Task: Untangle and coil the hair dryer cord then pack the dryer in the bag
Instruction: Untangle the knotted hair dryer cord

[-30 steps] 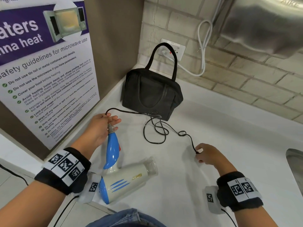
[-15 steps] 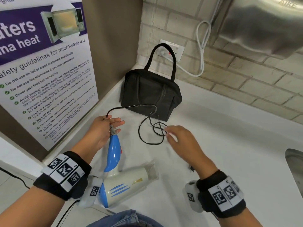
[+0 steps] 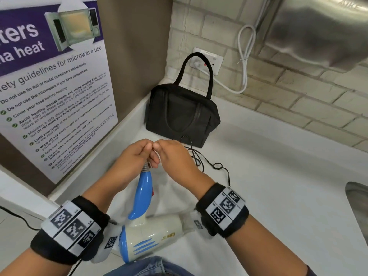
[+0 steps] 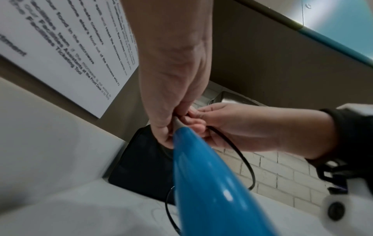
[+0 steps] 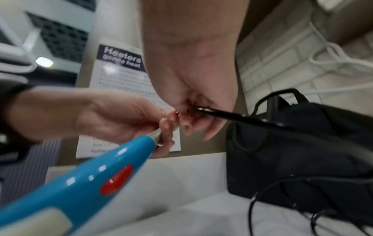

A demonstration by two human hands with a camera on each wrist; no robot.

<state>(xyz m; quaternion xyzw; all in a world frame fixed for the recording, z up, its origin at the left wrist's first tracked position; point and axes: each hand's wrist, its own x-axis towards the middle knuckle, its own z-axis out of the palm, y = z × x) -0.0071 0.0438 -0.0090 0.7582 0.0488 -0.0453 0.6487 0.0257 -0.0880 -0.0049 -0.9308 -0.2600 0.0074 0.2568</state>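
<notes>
Landmark: black bag (image 3: pixel 182 114), standing in the counter's (image 3: pixel 278 186) back corner. Left of it, the poster wall (image 3: pixel 59 86) closes access. In front, loose cord loops (image 3: pixel 201 160) lie, apparently tangled. Right of it, bare counter lies open toward the sink (image 3: pixel 357 212).

The head view looks steeply down toward the tabletop's (image 3: pixel 268 176) far corner; both wrist views, close and low, share the hair dryer's blue handle (image 4: pixel 207 183).

I see both hands meeting above the dryer (image 3: pixel 151 234) handle: left hand (image 3: pixel 137 154) and right hand (image 3: pixel 173 154) pinch the cord (image 3: pixel 201 160) near the handle end. Rest of cord lies tangled on the table (image 3: pixel 278 186) beside the black bag (image 3: pixel 183 114).
</notes>
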